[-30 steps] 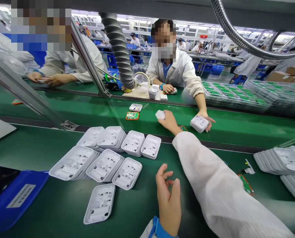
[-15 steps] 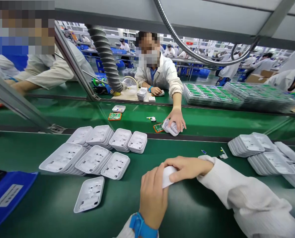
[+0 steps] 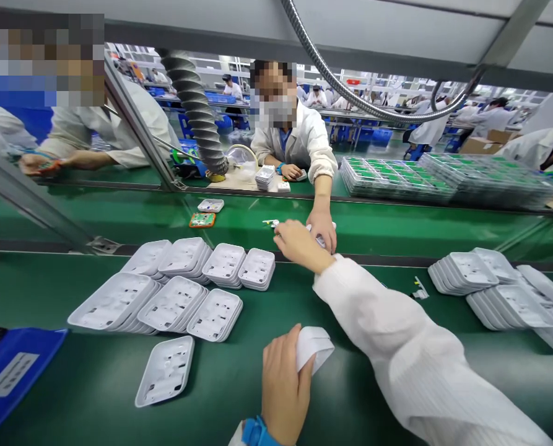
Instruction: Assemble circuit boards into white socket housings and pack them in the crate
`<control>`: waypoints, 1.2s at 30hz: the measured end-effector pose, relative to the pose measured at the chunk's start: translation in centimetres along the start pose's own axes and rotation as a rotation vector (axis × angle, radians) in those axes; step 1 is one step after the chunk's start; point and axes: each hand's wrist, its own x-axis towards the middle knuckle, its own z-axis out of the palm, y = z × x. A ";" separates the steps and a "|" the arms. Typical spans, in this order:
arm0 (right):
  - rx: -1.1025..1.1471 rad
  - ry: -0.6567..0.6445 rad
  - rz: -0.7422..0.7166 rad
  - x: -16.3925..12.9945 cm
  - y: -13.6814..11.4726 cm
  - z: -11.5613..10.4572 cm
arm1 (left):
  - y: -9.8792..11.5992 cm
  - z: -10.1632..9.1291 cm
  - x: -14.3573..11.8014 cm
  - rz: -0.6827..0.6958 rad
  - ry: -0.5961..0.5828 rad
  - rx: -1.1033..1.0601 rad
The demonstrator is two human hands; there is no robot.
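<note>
The left hand point(image 3: 283, 384) sits low and close to the body, back of the hand up, a blue wristband point(image 3: 256, 432) at the wrist. Its fingers curl around a white shell point(image 3: 314, 347), thumb on the near side, so the shell sticks out from the fingertips toward the right and rests on or just above the green bench point(image 3: 95, 409); the hand is closed on it.

The right arm, in a white sleeve point(image 3: 397, 347), stretches forward and across, from the lower right up over the bench edge to the conveyor point(image 3: 397, 232). The right hand point(image 3: 299, 244) lies at the far end of that reach, palm down, fingers bent over something small on the belt; whether it grips anything I cannot tell, since the fingers hide what is under them. A small white part point(image 3: 270, 222) lies just beyond its fingertips.

Touching or just beside the right hand, a co-worker's hand point(image 3: 321, 226) reaches in from the far side of the belt and covers a white piece.

To the left of both hands, stacks of white trays point(image 3: 174, 285) lie on the bench, with a single tray point(image 3: 165, 370) nearest the left hand. More trays point(image 3: 494, 288) lie to the right of the sleeve.
</note>
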 end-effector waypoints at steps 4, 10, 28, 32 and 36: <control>-0.142 -0.029 0.143 8.0 0.0 2.7 | -0.7 0.4 -0.7 0.018 0.001 -0.006; -0.147 -0.139 0.320 12.0 1.1 7.7 | -1.2 1.5 -1.2 -0.070 0.053 -0.083; 0.215 -0.206 0.015 -7.0 6.0 -0.1 | -5.8 -9.2 4.2 -0.281 0.131 0.286; 0.240 -0.244 -0.079 -14.8 4.7 -2.4 | -8.1 -11.0 6.6 -0.306 -0.097 0.493; 0.335 -0.333 -0.106 -20.7 3.9 -4.8 | -8.5 -10.6 8.3 -0.337 -0.190 0.582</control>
